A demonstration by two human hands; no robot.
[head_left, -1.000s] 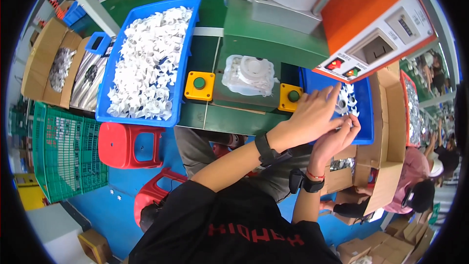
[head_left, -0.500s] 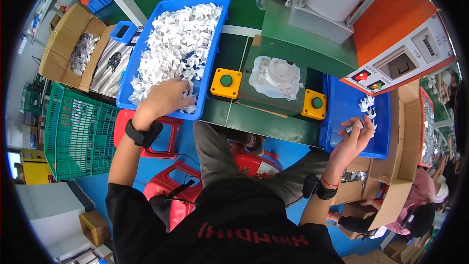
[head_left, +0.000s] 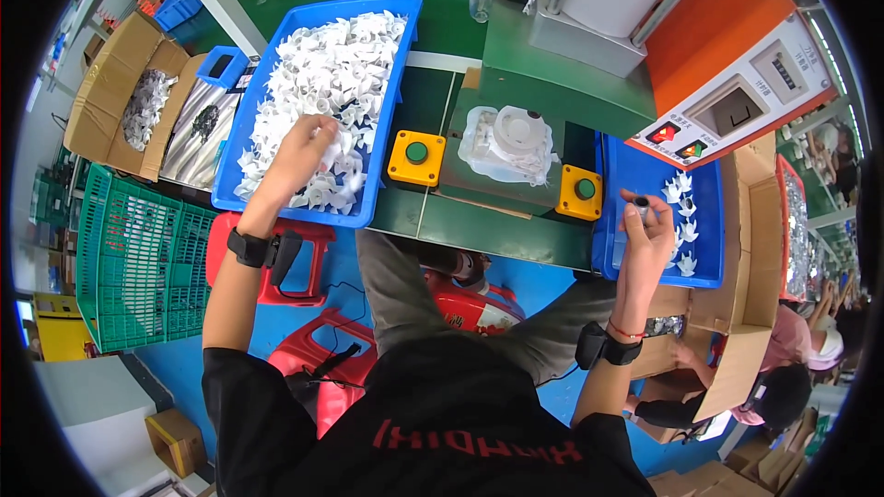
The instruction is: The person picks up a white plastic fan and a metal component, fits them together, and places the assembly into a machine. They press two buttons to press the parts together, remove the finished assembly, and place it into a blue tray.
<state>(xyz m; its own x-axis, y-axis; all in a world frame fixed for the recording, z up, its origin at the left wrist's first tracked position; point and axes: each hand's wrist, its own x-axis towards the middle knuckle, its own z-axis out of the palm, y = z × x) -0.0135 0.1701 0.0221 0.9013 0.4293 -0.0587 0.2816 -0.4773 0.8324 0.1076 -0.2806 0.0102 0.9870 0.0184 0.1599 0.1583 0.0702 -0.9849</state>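
Left grip (head_left: 302,152), perhaps touching tray's (head_left: 389,108) white pieces (head_left: 327,60)

- On the press's white control panel (head_left: 778,104), far right, we see dark printed characters beside the red rocker switch (head_left: 662,134) and green rocker switch (head_left: 692,149).
- There, we find more characters by the counter (head_left: 784,71), its digits too small to tell, and the display window (head_left: 730,109).
- Near us, large red lettering crosses the black T-shirt (head_left: 479,440), upside down.

Green plastic crate (head_left: 143,262) left of red stool (head_left: 220,244); open cardboard box (head_left: 109,97) beyond crate.
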